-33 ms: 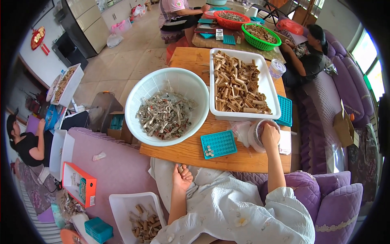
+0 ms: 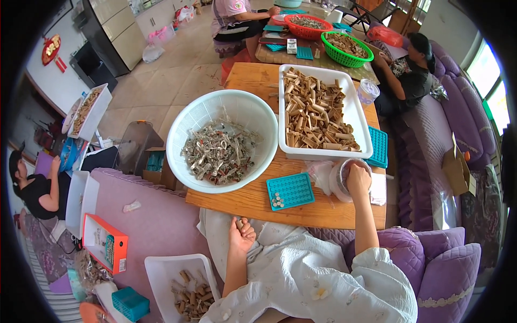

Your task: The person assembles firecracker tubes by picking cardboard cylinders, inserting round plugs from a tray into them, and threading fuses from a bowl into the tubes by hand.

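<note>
Over my lap, my left hand (image 2: 242, 236) is closed around a short brown cardboard tube (image 2: 239, 223), its end showing between thumb and fingers. My right hand (image 2: 358, 181) reaches down into a round tub (image 2: 338, 185) at the table's right front, and its fingertips are hidden inside. Between the hands lies a teal tray of small cells (image 2: 300, 184), with several small pale round pieces (image 2: 277, 201) in its lower left corner. Beyond it stands a white tray (image 2: 366, 141) heaped with brown tubes (image 2: 318, 110). A pale colander (image 2: 180, 121) holds clear plastic-wrapped pieces (image 2: 218, 153).
At my left, a white bin (image 2: 156, 264) with more tubes sits on the couch beside an orange box (image 2: 119, 231). Another teal tray (image 2: 378, 146) lies at the table's right edge, near a clear jar (image 2: 368, 92). Other people work at the left and far side.
</note>
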Demonstrator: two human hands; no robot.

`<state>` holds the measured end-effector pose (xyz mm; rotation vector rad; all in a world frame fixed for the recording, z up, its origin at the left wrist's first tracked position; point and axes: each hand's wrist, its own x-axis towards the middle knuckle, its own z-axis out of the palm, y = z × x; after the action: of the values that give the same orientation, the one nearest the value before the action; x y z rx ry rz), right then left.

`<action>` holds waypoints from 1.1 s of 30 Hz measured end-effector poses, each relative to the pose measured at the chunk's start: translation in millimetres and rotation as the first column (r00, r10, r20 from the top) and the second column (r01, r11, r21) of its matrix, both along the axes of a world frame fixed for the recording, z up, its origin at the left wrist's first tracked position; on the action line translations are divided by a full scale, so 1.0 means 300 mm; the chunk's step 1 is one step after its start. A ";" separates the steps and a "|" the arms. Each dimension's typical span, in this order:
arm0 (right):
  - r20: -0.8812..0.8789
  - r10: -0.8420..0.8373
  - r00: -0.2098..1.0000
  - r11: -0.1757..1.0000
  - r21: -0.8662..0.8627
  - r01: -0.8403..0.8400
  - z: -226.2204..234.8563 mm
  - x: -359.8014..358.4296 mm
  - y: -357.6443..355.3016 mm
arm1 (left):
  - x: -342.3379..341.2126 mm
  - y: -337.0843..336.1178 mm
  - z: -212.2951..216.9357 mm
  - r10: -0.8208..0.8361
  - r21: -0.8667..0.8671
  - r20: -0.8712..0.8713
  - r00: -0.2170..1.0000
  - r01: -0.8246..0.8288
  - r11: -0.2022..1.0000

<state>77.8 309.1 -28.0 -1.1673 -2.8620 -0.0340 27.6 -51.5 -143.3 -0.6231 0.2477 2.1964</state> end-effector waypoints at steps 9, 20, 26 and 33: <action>-0.420 0.212 0.882 0.962 -0.067 -0.263 -0.019 0.025 0.053 | -0.007 0.008 0.005 0.006 -0.020 0.007 1.000 -0.006 1.000; -0.625 0.094 0.775 0.900 -0.279 -0.334 0.074 0.086 -0.026 | 0.004 0.021 0.004 0.119 -0.166 0.028 0.993 -0.112 0.980; -0.615 0.085 0.784 0.899 -0.292 -0.326 0.079 0.113 -0.013 | 0.001 0.042 0.020 0.274 -0.272 0.026 0.961 -0.257 0.927; -0.660 0.064 0.748 0.907 -0.274 -0.319 0.033 0.125 0.005 | 0.010 0.050 0.027 0.420 -0.306 0.043 0.907 -0.388 0.869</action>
<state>115.1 310.5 -18.1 -0.6942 -2.3771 0.7953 30.6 -36.5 -135.3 -1.0349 0.4212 2.5397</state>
